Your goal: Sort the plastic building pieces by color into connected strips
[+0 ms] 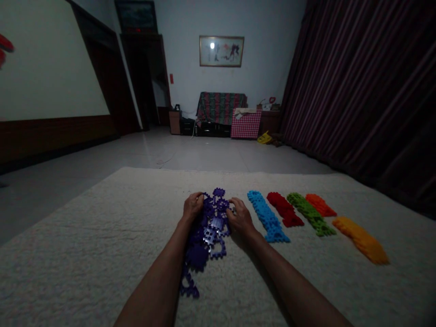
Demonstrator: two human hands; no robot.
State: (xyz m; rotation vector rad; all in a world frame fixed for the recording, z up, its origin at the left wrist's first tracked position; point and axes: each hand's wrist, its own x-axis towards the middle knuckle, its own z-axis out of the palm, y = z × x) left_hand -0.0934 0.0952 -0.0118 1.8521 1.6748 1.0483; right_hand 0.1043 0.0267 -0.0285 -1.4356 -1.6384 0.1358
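A heap of purple toothed plastic building pieces [198, 256] lies on the pale mat in front of me, some overlapping, a few with cut-out middles. At the heap's upper left edge, my left hand [193, 206] has its fingers curled against the pieces. Across from it, my right hand [240, 217] grips the right edge with bent fingers. Parts of the fingertips are hidden or dim. To the right lie rows of like pieces: blue [267, 215], red [284, 209], green [310, 213], orange [320, 204] and yellow-orange [361, 238].
The thick pale mat [102, 236] covers the near floor, with grey tiles [204, 152] beyond. A low cabinet with a patterned cloth [222, 108] and a red checked cloth [245, 123] stand at the far wall. Dark curtains [357, 81] hang on the right.
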